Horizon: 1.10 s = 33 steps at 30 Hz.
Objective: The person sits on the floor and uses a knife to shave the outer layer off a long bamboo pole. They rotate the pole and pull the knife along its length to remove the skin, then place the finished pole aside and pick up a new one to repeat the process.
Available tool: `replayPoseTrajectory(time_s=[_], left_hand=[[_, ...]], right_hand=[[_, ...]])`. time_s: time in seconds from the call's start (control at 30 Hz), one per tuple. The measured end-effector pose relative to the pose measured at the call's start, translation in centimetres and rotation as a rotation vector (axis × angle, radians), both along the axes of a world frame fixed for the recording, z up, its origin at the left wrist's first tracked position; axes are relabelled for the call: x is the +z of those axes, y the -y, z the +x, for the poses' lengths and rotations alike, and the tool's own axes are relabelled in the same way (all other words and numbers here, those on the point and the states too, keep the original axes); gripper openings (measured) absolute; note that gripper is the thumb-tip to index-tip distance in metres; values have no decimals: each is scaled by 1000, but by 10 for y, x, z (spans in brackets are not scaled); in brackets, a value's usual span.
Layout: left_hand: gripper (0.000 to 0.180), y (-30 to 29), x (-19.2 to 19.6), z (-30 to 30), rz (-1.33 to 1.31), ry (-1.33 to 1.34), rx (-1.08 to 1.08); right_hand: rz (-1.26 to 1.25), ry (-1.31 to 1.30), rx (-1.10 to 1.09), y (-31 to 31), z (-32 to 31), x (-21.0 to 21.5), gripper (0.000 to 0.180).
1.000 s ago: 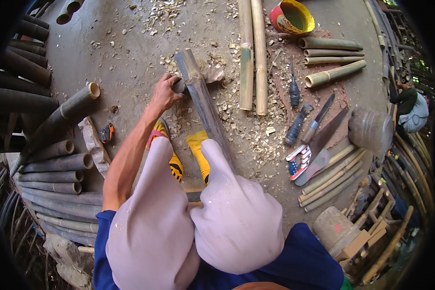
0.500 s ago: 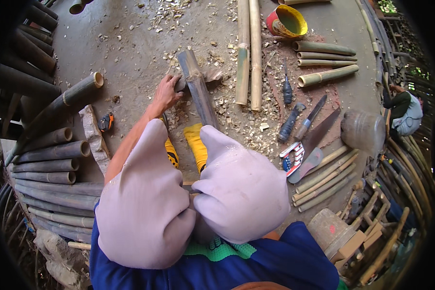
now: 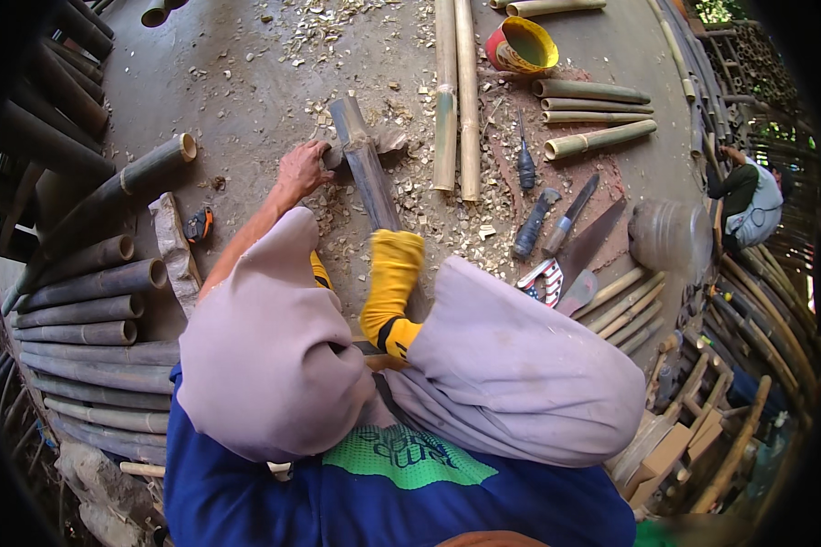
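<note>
My left hand (image 3: pixel 304 170) is closed on the near end of a grey, rough block (image 3: pixel 333 159), which cannot be told as stone or wood. A dark bamboo pole (image 3: pixel 365 164) lies across that block, and a brownish piece (image 3: pixel 392 142) shows on the pole's other side. My right leg is bent outward, its yellow sock (image 3: pixel 394 273) over the pole's near end. Grey-mauve trousers (image 3: pixel 529 365) cover both my knees. My right hand is out of view.
Shavings litter the ground. At right lie a knife (image 3: pixel 571 214), a saw (image 3: pixel 593 239), a black-wrapped tool (image 3: pixel 535 222), an awl-like tool (image 3: pixel 525 159) and cut bamboo (image 3: pixel 602 137). A tape measure (image 3: pixel 199 224) and bamboo stacks (image 3: pixel 91 301) are at left. A person (image 3: pixel 748 201) sits far right.
My right knee has swung out to the right, and the yellow-socked lower leg has come over the pole's near end. My left hand stays at the block. The view has shifted slightly.
</note>
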<state>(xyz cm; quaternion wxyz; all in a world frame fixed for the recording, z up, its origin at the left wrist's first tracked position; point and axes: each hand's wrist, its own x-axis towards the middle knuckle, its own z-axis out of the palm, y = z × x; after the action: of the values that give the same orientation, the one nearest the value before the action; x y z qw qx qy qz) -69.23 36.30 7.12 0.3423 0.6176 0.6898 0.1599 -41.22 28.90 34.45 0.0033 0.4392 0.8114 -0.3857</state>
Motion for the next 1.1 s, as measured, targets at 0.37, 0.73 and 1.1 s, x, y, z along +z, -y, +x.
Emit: replayPoseTrajectory(time_s=[0.37, 0.73, 1.1], left_hand=[[50, -11, 0, -11, 9, -71, -15], [57, -30, -16, -50, -151, 81, -229], [45, -43, 66, -116, -99, 60, 23]], right_hand=[[-296, 125, -402, 70, 97, -95, 50], [-530, 307, -606, 114, 165, -63, 52], [-266, 53, -694, 28, 123, -152, 54]])
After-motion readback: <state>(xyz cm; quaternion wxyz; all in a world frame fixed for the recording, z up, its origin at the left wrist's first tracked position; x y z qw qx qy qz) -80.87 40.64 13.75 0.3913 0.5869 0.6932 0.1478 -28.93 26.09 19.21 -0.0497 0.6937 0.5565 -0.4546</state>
